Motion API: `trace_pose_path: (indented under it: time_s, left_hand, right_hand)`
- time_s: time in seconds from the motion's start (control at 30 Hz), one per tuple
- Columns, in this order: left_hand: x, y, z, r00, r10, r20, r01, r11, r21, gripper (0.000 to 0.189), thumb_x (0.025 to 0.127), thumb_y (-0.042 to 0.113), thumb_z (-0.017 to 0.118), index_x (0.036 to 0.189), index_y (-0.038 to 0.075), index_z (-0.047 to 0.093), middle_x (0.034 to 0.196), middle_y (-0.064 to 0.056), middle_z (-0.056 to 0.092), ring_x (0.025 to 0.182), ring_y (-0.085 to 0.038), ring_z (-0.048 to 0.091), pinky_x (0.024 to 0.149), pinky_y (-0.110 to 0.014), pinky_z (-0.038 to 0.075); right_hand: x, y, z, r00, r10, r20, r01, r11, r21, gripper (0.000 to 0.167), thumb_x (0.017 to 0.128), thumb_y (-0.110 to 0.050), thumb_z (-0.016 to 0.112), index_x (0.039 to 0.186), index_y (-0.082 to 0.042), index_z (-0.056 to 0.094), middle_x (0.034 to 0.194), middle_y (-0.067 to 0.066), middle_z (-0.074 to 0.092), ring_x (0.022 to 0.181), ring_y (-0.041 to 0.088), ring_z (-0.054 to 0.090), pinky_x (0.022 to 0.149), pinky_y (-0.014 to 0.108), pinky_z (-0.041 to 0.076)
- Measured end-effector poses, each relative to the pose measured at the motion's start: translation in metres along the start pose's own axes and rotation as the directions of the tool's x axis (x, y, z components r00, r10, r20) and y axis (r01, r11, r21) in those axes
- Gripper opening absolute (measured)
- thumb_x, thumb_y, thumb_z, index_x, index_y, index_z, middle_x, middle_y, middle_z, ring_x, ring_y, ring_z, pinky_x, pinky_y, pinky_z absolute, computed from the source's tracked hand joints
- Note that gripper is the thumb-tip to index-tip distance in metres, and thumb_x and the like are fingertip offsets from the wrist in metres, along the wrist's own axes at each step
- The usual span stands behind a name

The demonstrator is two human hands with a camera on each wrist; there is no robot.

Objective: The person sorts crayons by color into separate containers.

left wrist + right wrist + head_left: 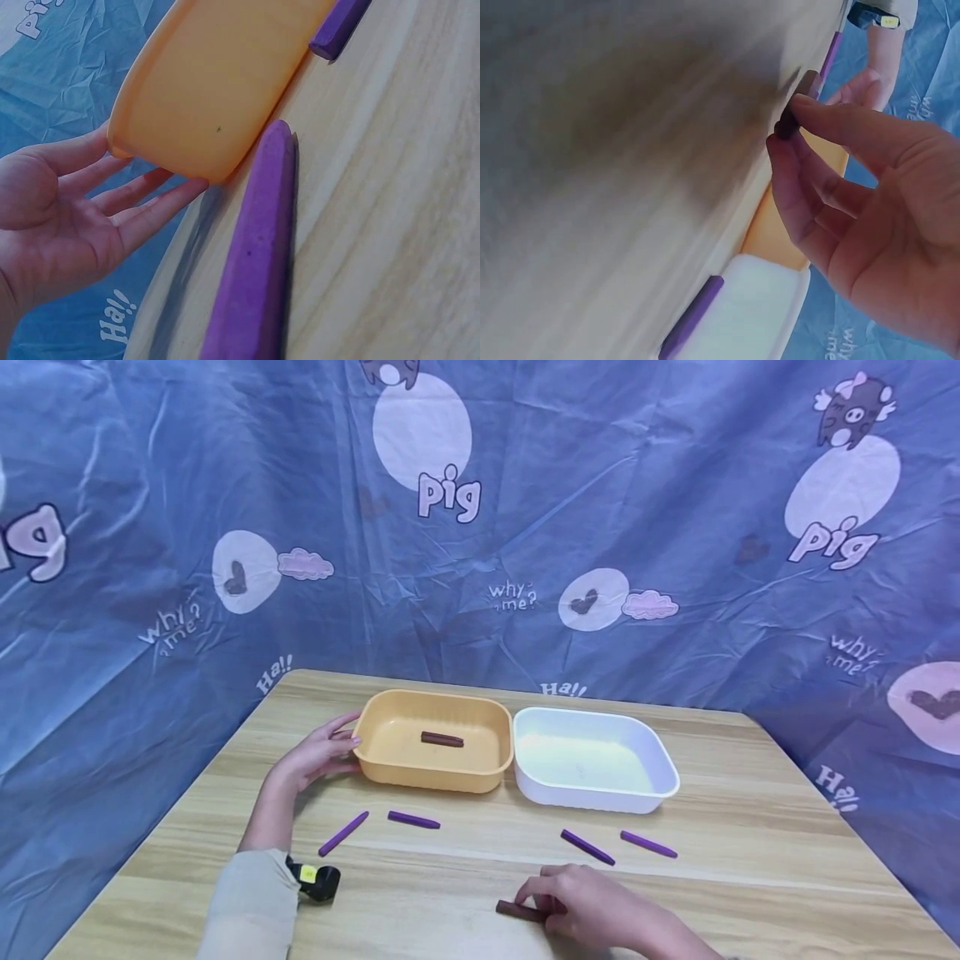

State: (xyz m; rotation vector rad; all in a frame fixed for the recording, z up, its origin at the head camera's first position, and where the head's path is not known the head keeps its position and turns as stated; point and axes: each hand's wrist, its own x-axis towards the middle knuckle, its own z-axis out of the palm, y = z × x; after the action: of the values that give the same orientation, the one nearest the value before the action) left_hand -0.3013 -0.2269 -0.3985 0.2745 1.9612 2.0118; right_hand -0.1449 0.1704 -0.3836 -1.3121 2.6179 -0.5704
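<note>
My right hand [588, 902] pinches a brown crayon [513, 910] between thumb and fingertips, low over the near part of the table. In the right wrist view the brown crayon [807, 84] sticks out past the thumb. At the left end of an orange plastic bin [427, 779], my left hand [318, 756] touches the rim and end wall. Its fingers look fairly straight in the left wrist view, palm [67, 232] showing. Another brown crayon [442, 739] lies inside the orange bin. A white bin [596, 797] stands against the orange one's right side.
Purple crayons lie in front of the bins: two on the left [343, 833] [414, 819], a dark one [587, 847] and a lighter one [648, 843] on the right. The wooden table [750, 793] ends at a blue printed cloth [525, 527] hanging behind and beside it.
</note>
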Motion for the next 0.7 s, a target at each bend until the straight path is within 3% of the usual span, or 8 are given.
trace_pose_path:
  time_s: [0.47, 0.7]
  left_hand:
    - [-0.002, -0.001, 0.001, 1.000, 0.008, 0.000, -0.008, 1.000, -0.020, 0.064, 0.094, -0.001, 0.042, 0.146, 0.000, 0.004, 0.139, -0.036, 0.018, 0.114, -0.039, 0.044, 0.091, -0.049, 0.041]
    - [-0.002, -0.001, 0.001, 1.000, 0.003, -0.007, -0.004, 1.000, -0.022, 0.063, 0.094, -0.002, 0.041, 0.146, 0.001, 0.005, 0.139, -0.036, 0.018, 0.116, -0.041, 0.042, 0.091, -0.049, 0.041]
  right_hand:
    - [0.009, 0.012, -0.032, 0.991, -0.022, -0.135, 0.013, 0.998, -0.066, 0.045, 0.070, 0.009, 0.070, 0.107, -0.017, 0.065, 0.076, -0.012, 0.053, 0.067, -0.002, 0.052, 0.057, 0.017, 0.046]
    - [0.020, 0.017, -0.042, 0.984, -0.025, -0.176, 0.008, 0.996, -0.094, 0.046, 0.069, 0.008, 0.070, 0.108, -0.015, 0.065, 0.078, -0.011, 0.052, 0.069, 0.003, 0.053, 0.059, 0.018, 0.046]
